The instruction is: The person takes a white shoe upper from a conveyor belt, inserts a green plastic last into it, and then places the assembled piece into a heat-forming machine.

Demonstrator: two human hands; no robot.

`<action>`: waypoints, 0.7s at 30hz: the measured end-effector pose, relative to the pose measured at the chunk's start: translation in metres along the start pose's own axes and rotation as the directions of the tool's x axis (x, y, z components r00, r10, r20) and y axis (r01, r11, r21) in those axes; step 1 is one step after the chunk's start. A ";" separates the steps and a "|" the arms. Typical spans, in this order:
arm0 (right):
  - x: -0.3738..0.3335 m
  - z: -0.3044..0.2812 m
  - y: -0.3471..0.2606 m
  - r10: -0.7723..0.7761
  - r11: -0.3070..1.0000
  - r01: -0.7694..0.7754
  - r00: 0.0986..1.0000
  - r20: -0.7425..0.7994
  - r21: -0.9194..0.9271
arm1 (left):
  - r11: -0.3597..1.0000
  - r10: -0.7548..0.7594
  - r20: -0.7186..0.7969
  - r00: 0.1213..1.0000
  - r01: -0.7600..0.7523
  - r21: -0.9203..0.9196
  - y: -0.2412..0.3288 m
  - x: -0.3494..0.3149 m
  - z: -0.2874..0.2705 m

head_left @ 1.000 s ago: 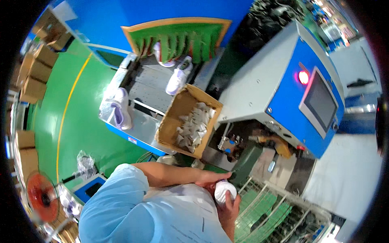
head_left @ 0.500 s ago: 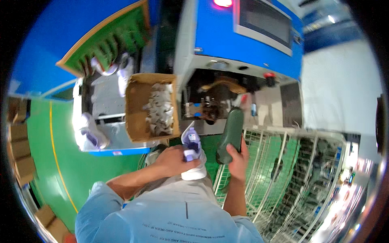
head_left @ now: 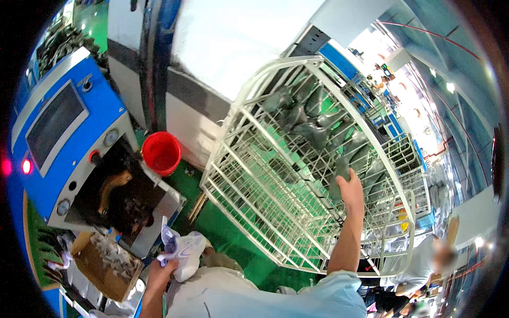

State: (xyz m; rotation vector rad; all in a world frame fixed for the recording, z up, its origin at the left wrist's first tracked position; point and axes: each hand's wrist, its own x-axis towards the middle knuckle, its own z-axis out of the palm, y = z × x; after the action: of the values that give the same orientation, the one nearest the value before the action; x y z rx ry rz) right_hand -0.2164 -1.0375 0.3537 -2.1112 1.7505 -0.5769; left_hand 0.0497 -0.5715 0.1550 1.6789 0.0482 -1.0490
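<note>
At the lower left, my left hand (head_left: 160, 271) is closed on a white and lavender sneaker (head_left: 190, 254), held in front of my body. My right arm reaches out over a white wire cart (head_left: 268, 139). In it, my right hand (head_left: 351, 192) grips a dark green shoe last (head_left: 341, 170), low among other lasts. Several more dark green shoe lasts (head_left: 313, 133) lie heaped inside the cart. The fingers under the held last are partly hidden.
A blue and white machine (head_left: 101, 119) with a screen and a dark opening stands at left. Below it is a cardboard box (head_left: 85, 265) of crumpled white pieces. A red bucket (head_left: 161, 152) sits between machine and cart. Another person (head_left: 416, 259) is at lower right.
My view has swung right, from the machine to the wire cart. My right hand has carried the shoe last over into the cart, while the left still holds the sneaker.
</note>
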 end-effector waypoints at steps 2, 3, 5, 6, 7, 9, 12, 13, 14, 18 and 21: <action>0.035 0.006 -0.009 0.099 0.985 -0.120 0.982 0.161 0.126 | 0.997 0.000 0.020 1.000 -0.001 0.072 0.010 -0.001 0.004; 0.054 0.016 0.001 0.056 0.977 -0.086 0.987 0.152 0.196 | 0.996 0.001 0.019 1.000 -0.003 0.088 0.011 0.001 0.006; 0.080 0.026 -0.005 0.022 0.974 -0.062 0.983 0.182 0.217 | 0.993 -0.006 -0.015 1.000 0.007 0.121 0.011 -0.002 0.007; 0.084 0.024 -0.024 0.036 0.984 -0.072 0.977 0.211 0.165 | 0.993 -0.088 -0.035 0.995 0.091 0.079 0.027 -0.011 0.009; 0.089 0.025 -0.038 0.047 0.991 -0.076 0.970 0.240 0.112 | 0.998 -0.066 -0.011 0.998 0.066 0.019 0.025 -0.011 0.006; 0.101 0.037 -0.051 -0.006 0.993 -0.020 0.976 0.219 0.118 | 0.993 -0.010 0.012 1.000 0.011 -0.119 0.008 -0.014 -0.014; 0.088 0.048 -0.084 -0.019 0.987 -0.019 0.972 0.233 0.159 | 0.972 0.022 -0.180 0.983 -0.063 -0.226 -0.070 -0.023 -0.085; 0.090 0.049 -0.080 -0.008 0.979 -0.037 0.976 0.218 0.199 | 0.948 0.031 -0.252 0.967 -0.108 -0.299 -0.097 -0.035 -0.109; 0.092 0.051 -0.070 -0.006 0.915 -0.117 0.953 0.303 0.386 | 0.910 0.030 -0.359 0.933 -0.174 -0.375 -0.108 -0.054 -0.127; 0.004 0.074 -0.092 -0.142 0.980 0.136 0.989 -0.033 -0.142 | 0.657 0.049 -0.607 0.793 -0.483 -0.578 -0.163 -0.156 -0.210; -0.104 0.092 -0.141 -0.488 0.866 0.489 0.786 -0.380 -0.102 | 0.809 0.101 -0.676 0.730 -0.456 -0.371 -0.159 -0.198 -0.242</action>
State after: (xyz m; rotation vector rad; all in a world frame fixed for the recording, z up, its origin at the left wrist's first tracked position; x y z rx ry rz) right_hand -0.0673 -0.9096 0.3351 -2.6020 1.3441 -1.2220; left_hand -0.0063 -0.2250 0.1644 1.3946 0.4567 -0.1485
